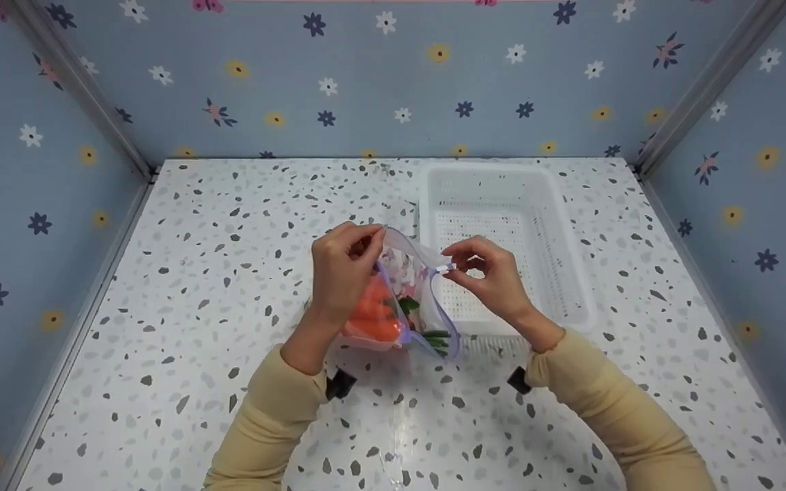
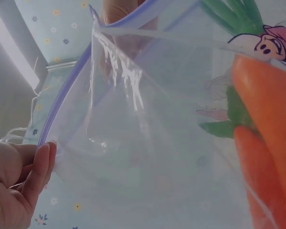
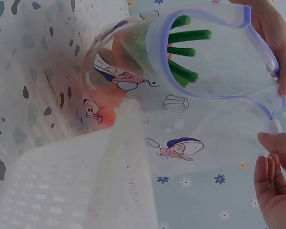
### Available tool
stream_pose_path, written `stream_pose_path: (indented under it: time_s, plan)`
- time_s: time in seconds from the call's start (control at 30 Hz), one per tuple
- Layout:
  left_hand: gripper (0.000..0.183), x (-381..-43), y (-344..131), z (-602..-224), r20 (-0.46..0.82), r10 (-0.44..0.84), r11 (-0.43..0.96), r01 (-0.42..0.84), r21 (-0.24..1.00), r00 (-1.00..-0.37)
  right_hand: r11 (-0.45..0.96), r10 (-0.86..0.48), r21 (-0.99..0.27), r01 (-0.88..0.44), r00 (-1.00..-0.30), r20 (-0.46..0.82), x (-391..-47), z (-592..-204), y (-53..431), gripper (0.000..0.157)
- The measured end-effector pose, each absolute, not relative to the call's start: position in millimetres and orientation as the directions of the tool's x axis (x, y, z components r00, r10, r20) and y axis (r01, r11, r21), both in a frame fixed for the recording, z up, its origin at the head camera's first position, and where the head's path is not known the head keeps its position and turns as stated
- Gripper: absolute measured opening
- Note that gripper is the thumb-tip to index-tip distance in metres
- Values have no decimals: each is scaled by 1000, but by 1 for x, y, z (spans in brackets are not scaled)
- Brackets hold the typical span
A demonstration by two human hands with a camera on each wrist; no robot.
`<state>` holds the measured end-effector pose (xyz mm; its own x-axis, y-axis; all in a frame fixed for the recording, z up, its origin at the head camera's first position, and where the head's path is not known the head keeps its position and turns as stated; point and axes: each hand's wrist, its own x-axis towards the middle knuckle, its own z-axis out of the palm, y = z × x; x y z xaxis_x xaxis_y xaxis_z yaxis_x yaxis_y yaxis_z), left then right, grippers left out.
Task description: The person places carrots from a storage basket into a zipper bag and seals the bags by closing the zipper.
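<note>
A clear zip bag (image 3: 176, 136) with a purple zip edge and cartoon prints holds orange carrots (image 1: 372, 317). Their green tops (image 3: 190, 36) show through its gaping mouth in the right wrist view. My left hand (image 1: 342, 273) pinches the bag's zip edge between thumb and fingers, on the far side of the mouth. Close to it on the right, my right hand (image 1: 492, 279) pinches the white slider (image 1: 443, 268) on the purple zip. In the left wrist view, the left fingers (image 2: 40, 167) grip the bag's edge, and the carrots lie to the right.
A white perforated plastic basket (image 1: 574, 273) stands at the right, beneath and beside the right hand. The speckled white table (image 1: 229, 239) is enclosed by blue flowered panels (image 1: 359, 61) at the back and both sides.
</note>
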<state>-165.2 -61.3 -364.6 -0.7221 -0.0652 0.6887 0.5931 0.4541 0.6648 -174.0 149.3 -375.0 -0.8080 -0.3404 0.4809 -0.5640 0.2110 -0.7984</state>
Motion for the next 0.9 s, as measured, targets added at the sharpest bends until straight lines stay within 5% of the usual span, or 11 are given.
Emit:
stream_pose_path:
  time_s: [0.23, 0.53, 0.9]
  plan:
    - [12, -173, -63, -363, 681, -36, 478, 585, 655, -732, 179, -398, -757, -629, -750, 529, -188, -377, 152, 6]
    - [11, -179, -71, -355, 700, 20, 512, 608, 606, -714, 140, -413, -666, -733, -654, 633, -199, -373, 151, 9]
    - [15, -173, -73, -326, 668, 95, 698, 528, 484, -738, 6, -335, -739, -674, -697, 634, -210, -356, 144, 8]
